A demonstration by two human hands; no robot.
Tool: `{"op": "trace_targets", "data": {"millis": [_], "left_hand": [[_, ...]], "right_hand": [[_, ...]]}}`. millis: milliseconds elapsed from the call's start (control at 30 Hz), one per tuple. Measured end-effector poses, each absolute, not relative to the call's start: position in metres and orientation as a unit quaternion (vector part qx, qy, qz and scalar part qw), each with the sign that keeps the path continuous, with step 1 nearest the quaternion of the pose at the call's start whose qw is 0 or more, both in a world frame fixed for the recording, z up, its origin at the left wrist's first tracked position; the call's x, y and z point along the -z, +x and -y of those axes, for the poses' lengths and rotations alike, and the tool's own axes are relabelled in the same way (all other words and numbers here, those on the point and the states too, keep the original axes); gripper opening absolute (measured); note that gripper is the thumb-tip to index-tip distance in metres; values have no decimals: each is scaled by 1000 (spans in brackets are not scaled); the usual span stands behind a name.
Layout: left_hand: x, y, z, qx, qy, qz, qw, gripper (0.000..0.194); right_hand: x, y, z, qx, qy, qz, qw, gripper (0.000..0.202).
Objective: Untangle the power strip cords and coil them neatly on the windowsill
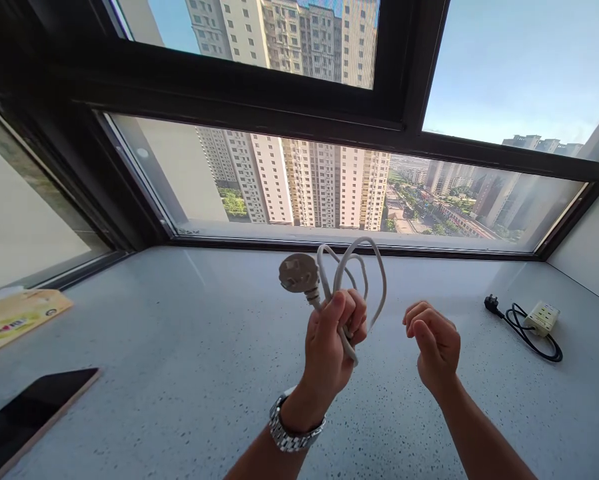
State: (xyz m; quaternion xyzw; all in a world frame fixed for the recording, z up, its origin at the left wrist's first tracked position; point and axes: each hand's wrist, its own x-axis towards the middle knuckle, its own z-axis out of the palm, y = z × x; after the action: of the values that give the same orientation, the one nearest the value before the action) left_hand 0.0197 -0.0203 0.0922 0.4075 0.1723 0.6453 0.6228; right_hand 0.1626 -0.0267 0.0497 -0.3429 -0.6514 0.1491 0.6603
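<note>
My left hand [334, 337], with a metal-band watch [294, 430] on its wrist, is closed around a white power cord [382, 267] above the speckled sill. The cord's loops rise over my fist, and a short bend hangs below it. A round greyish plug [298, 272] sticks up to the left of my thumb, its face tilted towards me. To the right, apart from the cord, my right hand [434, 340] is raised with curled fingers and the thumb against them. Nothing shows in it.
On the right of the white speckled sill [204, 400] lies a small white power strip [542, 319] with a black cord and black plug [492, 305]. At left are a phone-like dark-screened device [34, 413] and a yellow packet [19, 320]. Dark-framed windows [259, 120] stand behind.
</note>
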Motion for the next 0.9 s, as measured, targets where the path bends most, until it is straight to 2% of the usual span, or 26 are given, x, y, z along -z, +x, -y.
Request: {"op": "trace_targets", "data": {"millis": [200,267,367,400,567,733,900], "left_hand": [[-113,-7,46,-633,334,30,697,49],[-117,-13,52,-639,297,67,707,47],[-123,-24,56,-662,257,91,699,46],[-126,-29,57,-675,252,94,688,45],[-139,-56,53,-747,235,38,621,43],[-141,-67,41,-695,317,-34,645,35],[-127,-50,24,-621,422,-109,651,28]], "right_hand": [[-26,137,15,-230,-294,826,423,67],[-11,123,18,-246,-267,857,366,61],[10,109,19,-253,-227,895,290,35],[14,109,18,-247,-227,901,275,33],[-6,138,5,-250,-314,874,274,31],[-36,183,1,-402,-412,775,260,44],[-38,200,-4,-485,-508,614,360,47]]}}
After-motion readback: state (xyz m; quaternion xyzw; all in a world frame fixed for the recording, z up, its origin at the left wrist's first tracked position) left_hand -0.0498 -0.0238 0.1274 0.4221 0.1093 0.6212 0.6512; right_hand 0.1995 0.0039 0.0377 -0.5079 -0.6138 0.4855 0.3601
